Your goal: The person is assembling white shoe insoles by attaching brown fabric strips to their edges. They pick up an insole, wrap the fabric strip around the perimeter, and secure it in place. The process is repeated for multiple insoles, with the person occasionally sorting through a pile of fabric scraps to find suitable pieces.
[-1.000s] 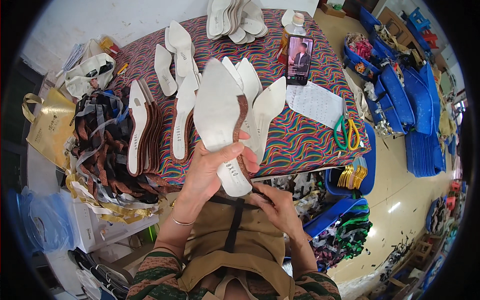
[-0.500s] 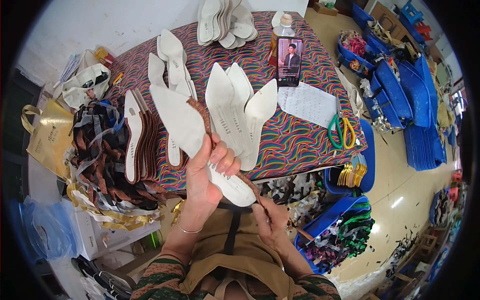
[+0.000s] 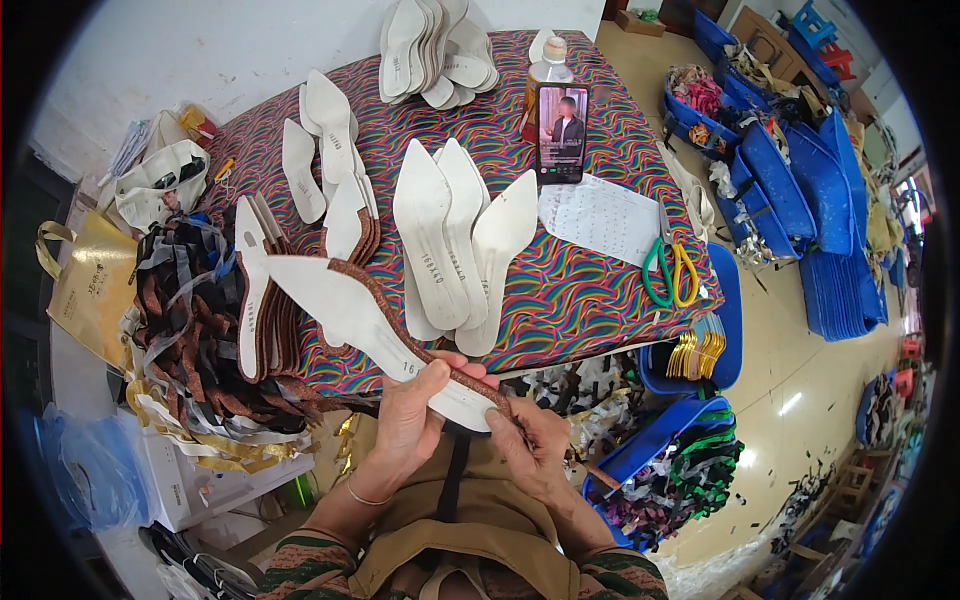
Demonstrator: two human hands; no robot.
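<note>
the left hand's (image 3: 408, 412) grip is narrow on the white insole (image 3: 348, 318), thumb on top and fingers beneath, probably to steady it against the other hand's pressure. the right hand (image 3: 530, 437) pinches the rounded end with the brown strip (image 3: 375, 290), seemingly pressing that band to the edge. the insole is held before the person, across the near side of the table (image 3: 580, 300), its point toward the upper left (tilted, likely so the edge shows). it looks smooth and pale, waisted midway, with dark printing partly hidden by the thumb; the speckled strip borders one long side. plain white insoles (image 3: 428, 240) lie fanned beyond, presumably for easy reach.
</note>
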